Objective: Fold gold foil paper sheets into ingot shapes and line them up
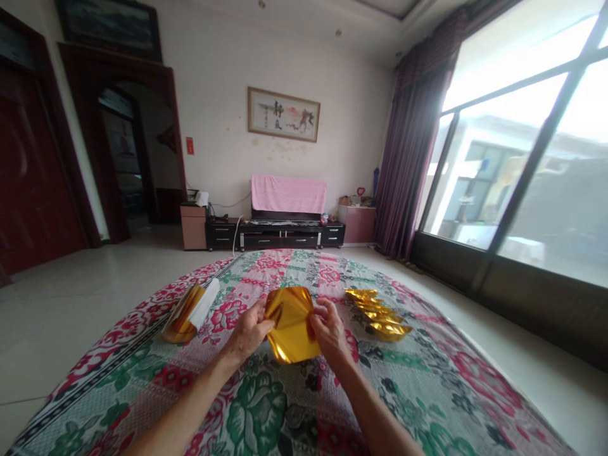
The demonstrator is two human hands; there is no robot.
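Bare forearms (190, 408) stretch forward over a floral cloth (259, 415) patterned in red, green, grey and white, leading to two hands at work on a glossy gold sheet (292, 332). The sheet, its surface creased and bowed, is between the hands near the middle of the cloth; whether its lower edge touches the fabric cannot be told. At its left side, the left hand (249, 329) pinches the edge between thumb and fingers. Opposite, the right hand (329, 326) grips the other edge, thumb against the foil and fingers curled, the upper ones slightly lifted. Just beside the right hand, a row of folded gold pieces (380, 316) lies on the cloth, the pieces close together with pointed ends. To the left, apart from the left hand, rests a packet (190, 313) showing gold and white, its contents partly hidden. Beyond the cloth, pale floor tiles (142, 253) run to a low black cabinet (285, 240), where a pink towel (289, 192) is draped over an upright object. A framed picture (284, 114) with calligraphy hangs on the wall above, and a purple curtain (403, 139) is gathered beside a bright window (522, 171) at right.
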